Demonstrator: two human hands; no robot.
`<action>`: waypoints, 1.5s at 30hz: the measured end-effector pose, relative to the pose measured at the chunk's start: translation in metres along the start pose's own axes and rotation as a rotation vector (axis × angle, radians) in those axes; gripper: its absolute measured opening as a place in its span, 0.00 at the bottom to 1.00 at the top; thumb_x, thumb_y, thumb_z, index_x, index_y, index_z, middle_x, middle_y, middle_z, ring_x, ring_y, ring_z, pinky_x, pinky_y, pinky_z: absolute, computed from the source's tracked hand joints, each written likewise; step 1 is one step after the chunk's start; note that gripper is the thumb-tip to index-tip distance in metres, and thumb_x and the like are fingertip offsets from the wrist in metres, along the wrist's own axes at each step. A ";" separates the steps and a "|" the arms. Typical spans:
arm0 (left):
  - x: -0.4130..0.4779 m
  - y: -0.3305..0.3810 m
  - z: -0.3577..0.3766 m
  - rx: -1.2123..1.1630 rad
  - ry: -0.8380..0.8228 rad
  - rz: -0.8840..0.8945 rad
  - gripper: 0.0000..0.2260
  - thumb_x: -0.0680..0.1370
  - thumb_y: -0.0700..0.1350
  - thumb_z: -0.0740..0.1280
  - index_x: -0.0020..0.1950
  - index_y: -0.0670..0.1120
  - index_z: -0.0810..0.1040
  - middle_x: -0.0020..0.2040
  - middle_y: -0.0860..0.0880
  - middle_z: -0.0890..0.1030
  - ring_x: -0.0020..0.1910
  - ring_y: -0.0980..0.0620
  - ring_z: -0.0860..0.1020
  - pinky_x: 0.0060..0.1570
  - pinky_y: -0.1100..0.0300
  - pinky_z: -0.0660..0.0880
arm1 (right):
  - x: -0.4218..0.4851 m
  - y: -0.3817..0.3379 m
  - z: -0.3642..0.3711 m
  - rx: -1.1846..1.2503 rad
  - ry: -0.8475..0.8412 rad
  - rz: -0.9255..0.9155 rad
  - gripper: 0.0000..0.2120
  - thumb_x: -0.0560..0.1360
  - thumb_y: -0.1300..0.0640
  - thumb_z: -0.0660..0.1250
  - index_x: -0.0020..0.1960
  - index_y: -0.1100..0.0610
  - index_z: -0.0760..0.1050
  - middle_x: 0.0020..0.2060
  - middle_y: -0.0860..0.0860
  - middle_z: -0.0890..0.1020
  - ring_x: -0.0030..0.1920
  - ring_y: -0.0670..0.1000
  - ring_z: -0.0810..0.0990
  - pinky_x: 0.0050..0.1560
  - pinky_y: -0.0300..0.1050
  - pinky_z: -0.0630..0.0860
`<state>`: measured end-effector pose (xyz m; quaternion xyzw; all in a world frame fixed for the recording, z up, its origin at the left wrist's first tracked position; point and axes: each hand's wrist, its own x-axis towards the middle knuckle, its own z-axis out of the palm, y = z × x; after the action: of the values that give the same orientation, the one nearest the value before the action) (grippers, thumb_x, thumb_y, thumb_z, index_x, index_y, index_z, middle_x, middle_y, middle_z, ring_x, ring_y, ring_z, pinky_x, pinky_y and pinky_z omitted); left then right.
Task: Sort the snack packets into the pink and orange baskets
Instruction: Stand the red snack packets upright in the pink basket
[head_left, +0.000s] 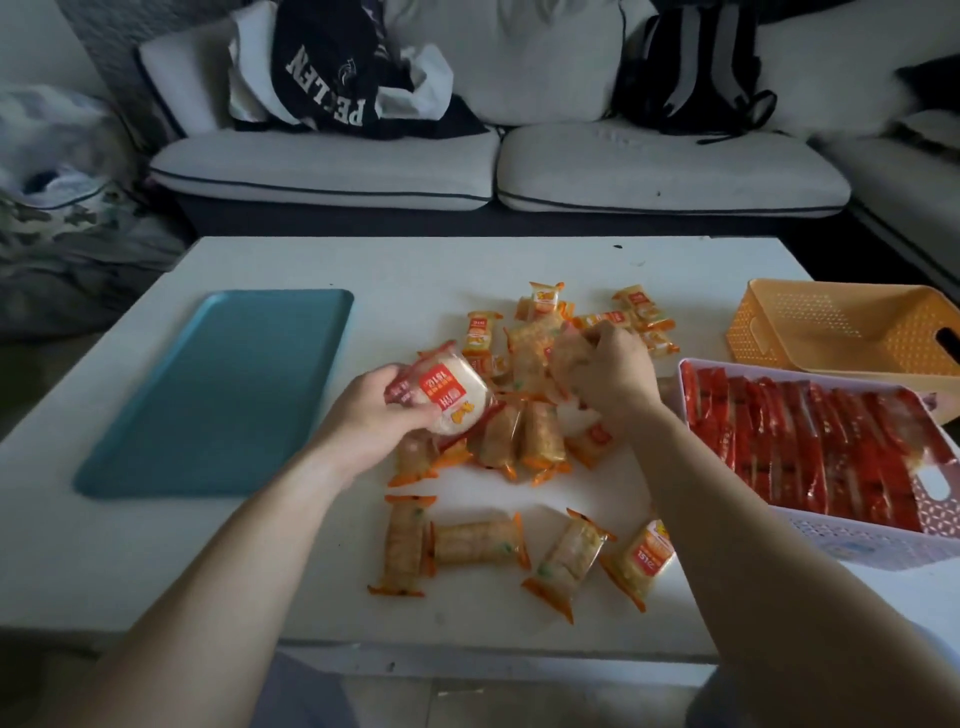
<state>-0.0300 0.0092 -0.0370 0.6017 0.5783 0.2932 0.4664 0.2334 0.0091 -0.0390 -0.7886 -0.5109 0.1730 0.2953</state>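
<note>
Several orange-edged snack packets (519, 441) lie in a loose pile mid-table, with more (478, 543) near the front edge. My left hand (374, 410) grips a round rice-cracker packet (454, 397) with a red label, lifted just above the pile. My right hand (605, 371) curls round another clear packet (563, 353) at the pile's far side. The pink basket (841, 535) at the right is filled with red packets (810, 447). Behind it stands the orange basket (800, 332), with nothing visible inside.
A teal tray (223, 389) lies flat on the left half of the white table (130, 561). A pale sofa (467, 166) with dark clothing and a backpack runs behind the table. Bedding is heaped at the far left.
</note>
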 end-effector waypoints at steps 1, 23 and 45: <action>0.000 0.002 0.000 -0.082 -0.033 -0.012 0.11 0.72 0.42 0.77 0.53 0.50 0.82 0.47 0.49 0.87 0.47 0.45 0.86 0.49 0.45 0.83 | -0.002 -0.009 -0.009 0.088 0.014 -0.031 0.14 0.78 0.55 0.66 0.61 0.60 0.76 0.51 0.53 0.81 0.48 0.54 0.79 0.47 0.47 0.77; 0.071 0.011 0.031 -0.802 0.319 -0.394 0.17 0.75 0.48 0.76 0.60 0.42 0.80 0.54 0.40 0.84 0.46 0.45 0.83 0.33 0.56 0.77 | 0.056 -0.001 0.073 -0.345 -0.283 -0.223 0.26 0.78 0.45 0.58 0.76 0.46 0.66 0.76 0.53 0.67 0.76 0.58 0.63 0.78 0.60 0.55; 0.010 0.058 0.051 -0.487 0.177 0.031 0.17 0.71 0.58 0.77 0.56 0.51 0.84 0.50 0.49 0.87 0.51 0.47 0.86 0.50 0.48 0.83 | -0.036 -0.020 -0.043 0.698 -0.557 0.025 0.21 0.79 0.41 0.67 0.67 0.50 0.72 0.58 0.53 0.82 0.54 0.56 0.85 0.48 0.51 0.83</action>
<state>0.0412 0.0135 -0.0068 0.4524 0.5198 0.4827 0.5405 0.2291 -0.0304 0.0059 -0.5713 -0.4723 0.5444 0.3927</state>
